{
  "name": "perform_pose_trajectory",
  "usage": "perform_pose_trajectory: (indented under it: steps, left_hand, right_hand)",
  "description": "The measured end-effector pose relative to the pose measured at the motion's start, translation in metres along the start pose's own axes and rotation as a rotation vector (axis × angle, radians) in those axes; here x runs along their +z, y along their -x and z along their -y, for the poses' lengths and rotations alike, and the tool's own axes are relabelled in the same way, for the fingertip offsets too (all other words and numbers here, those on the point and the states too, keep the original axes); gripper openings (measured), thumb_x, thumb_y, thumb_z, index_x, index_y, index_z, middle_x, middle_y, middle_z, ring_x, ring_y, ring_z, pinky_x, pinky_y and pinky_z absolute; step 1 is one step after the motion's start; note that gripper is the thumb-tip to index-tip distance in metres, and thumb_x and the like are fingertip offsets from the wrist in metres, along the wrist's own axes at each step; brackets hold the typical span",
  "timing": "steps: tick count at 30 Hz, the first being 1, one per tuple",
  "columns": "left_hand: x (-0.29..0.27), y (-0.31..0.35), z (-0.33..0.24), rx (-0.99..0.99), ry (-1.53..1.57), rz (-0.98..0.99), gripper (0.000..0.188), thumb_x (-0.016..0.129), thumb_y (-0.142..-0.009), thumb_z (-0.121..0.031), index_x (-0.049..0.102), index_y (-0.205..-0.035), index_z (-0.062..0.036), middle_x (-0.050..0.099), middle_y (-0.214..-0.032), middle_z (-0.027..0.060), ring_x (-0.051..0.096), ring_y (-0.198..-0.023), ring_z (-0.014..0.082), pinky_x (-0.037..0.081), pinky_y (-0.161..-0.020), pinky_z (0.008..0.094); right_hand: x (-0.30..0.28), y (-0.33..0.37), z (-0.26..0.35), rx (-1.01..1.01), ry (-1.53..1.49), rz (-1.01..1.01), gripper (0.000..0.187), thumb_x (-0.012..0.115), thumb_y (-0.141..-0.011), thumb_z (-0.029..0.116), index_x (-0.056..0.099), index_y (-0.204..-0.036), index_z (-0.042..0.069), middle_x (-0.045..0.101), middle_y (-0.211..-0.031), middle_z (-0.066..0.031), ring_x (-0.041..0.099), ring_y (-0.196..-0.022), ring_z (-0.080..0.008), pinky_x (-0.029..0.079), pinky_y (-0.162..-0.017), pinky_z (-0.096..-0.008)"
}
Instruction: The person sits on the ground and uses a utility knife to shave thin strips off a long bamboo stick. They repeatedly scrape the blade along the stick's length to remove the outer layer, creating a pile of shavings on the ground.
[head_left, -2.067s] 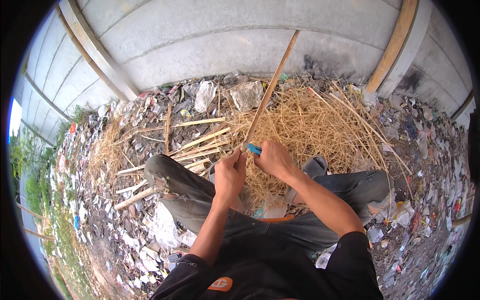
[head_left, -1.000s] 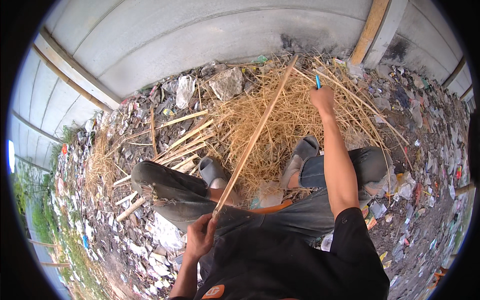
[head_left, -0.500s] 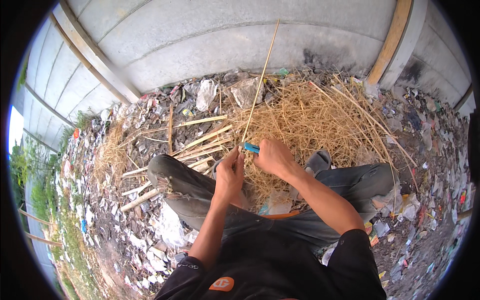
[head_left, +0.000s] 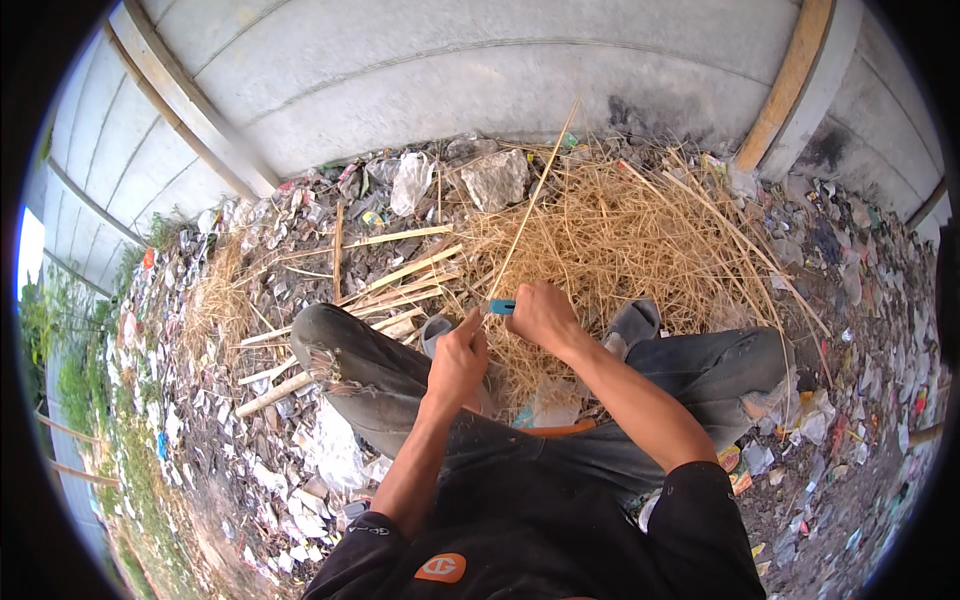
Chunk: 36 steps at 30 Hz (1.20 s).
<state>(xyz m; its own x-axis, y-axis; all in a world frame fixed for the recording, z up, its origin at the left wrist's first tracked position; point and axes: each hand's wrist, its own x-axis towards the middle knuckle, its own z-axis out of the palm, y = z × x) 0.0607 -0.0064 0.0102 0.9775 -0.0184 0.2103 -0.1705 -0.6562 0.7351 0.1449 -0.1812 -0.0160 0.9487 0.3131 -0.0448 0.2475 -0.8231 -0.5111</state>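
Note:
My right hand [head_left: 543, 316] is closed around a blue utility knife [head_left: 502, 307], whose front end points left. My left hand [head_left: 460, 356] pinches the near end of a long, thin bamboo strip [head_left: 533, 200], right beside the knife. From there the strip slants away, up and to the right, over the straw toward the wall. The knife's blade and the strip's near tip are too small to make out between the fingers. Beneath and beyond both hands lies a heap of pale shavings [head_left: 620, 235].
Several split bamboo pieces [head_left: 400, 270] lie left of the heap, with a thicker pole [head_left: 275, 395] by my left knee. A grey concrete wall [head_left: 450, 80] closes off the far side. A stone [head_left: 495, 180] sits at its foot. Scattered plastic litter [head_left: 340, 450] covers the ground.
The strip's far end has dropped lower against the wall and swung slightly right. The knife has turned a little and both hands have shifted slightly downward, still holding the knife and strip.

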Motion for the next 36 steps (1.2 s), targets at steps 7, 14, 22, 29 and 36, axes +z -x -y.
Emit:
perform_pose_trajectory:
  steps: [7,14,22,29,36]
  left_hand:
    - [0.007,0.066,-0.008,-0.108,0.075,0.141,0.035,0.058,-0.098,-0.008,0.064,-0.131,0.0033,0.068,-0.082,0.0322,0.070,-0.079,0.0467,0.055,-0.069,0.0484]
    - [-0.037,0.117,-0.016,-0.111,-0.029,0.279,0.037,0.061,-0.094,-0.003,0.064,-0.131,0.0019,0.067,-0.080,0.0300,0.068,-0.074,0.0469,0.054,-0.068,0.0492]
    - [-0.087,0.163,-0.002,-0.050,-0.209,0.355,0.041,0.061,-0.092,0.000,0.064,-0.133,-0.0020,0.069,-0.077,0.0249,0.070,-0.067,0.0410,0.054,-0.060,0.0480]
    - [-0.103,0.167,0.010,-0.297,-0.201,0.169,0.038,0.062,-0.097,-0.008,0.065,-0.135,-0.0010,0.063,-0.065,0.0137,0.065,-0.055,0.0172,0.049,-0.054,0.0339]
    - [-0.060,0.035,-0.003,-0.298,0.378,-0.062,0.044,0.062,-0.105,-0.019,0.059,-0.139,0.0095,0.057,-0.082,-0.0032,0.047,-0.074,0.0029,0.040,-0.061,0.0216]
  right_hand:
    - [-0.034,-0.040,-0.091,0.330,-0.033,-0.073,0.018,0.069,-0.088,0.014,0.067,-0.080,-0.002,0.056,-0.060,-0.0084,0.049,-0.047,-0.0173,0.037,-0.041,-0.0389]
    - [-0.078,-0.035,-0.161,0.633,-0.174,-0.270,0.021,0.068,-0.085,0.015,0.072,-0.080,-0.005,0.069,-0.072,-0.0211,0.069,-0.062,-0.0320,0.051,-0.057,-0.0448]
    - [-0.103,-0.038,-0.240,0.834,-0.332,-0.465,0.026,0.068,-0.086,0.020,0.074,-0.085,-0.005,0.072,-0.077,-0.0217,0.070,-0.065,-0.0320,0.052,-0.059,-0.0456]
    - [-0.171,-0.032,-0.239,0.745,-0.125,-0.558,0.029,0.067,-0.089,0.023,0.072,-0.086,-0.006,0.071,-0.071,-0.0159,0.068,-0.058,-0.0249,0.051,-0.056,-0.0421]
    - [-0.145,-0.043,-0.101,0.299,-0.006,-0.363,0.028,0.068,-0.090,0.022,0.072,-0.080,-0.004,0.067,-0.062,-0.0133,0.065,-0.051,-0.0244,0.049,-0.047,-0.0409]
